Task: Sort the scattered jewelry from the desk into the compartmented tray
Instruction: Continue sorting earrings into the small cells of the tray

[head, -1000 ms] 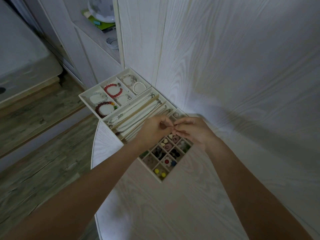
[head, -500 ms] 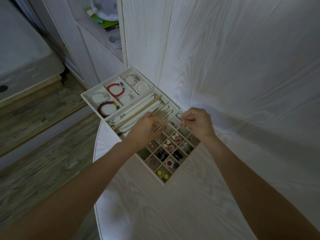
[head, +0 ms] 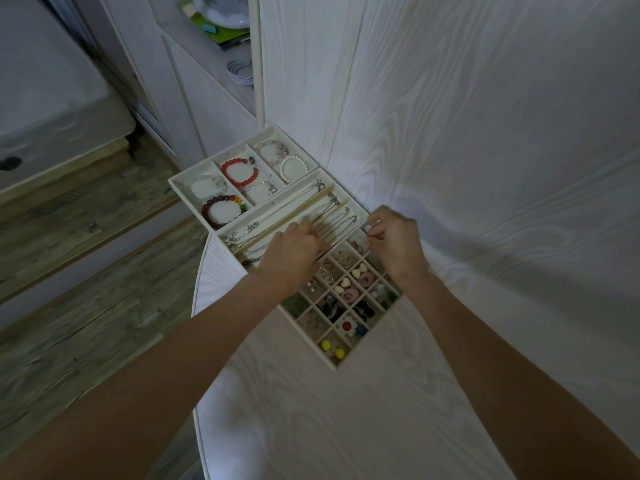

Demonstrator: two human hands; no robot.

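A white compartmented tray lies on the pale wood-grain desk. Its far cells hold a red bead bracelet, a pearl bracelet and a dark bead bracelet. The long middle cells hold necklaces, and the small near cells hold earrings. My left hand hovers over the long cells with its fingers pinched on a thin chain. At the tray's right corner, my right hand pinches what looks like the chain's other end; the chain itself is hard to make out.
The tray stands against a white wood-grain panel behind and to the right. The desk's rounded edge drops to a wooden floor on the left. A shelf at the back holds a coiled cable and green items.
My hands were pinched together over the small cells. They have since moved apart and away from me, the left one to the long cells, the right one to the tray's right corner.
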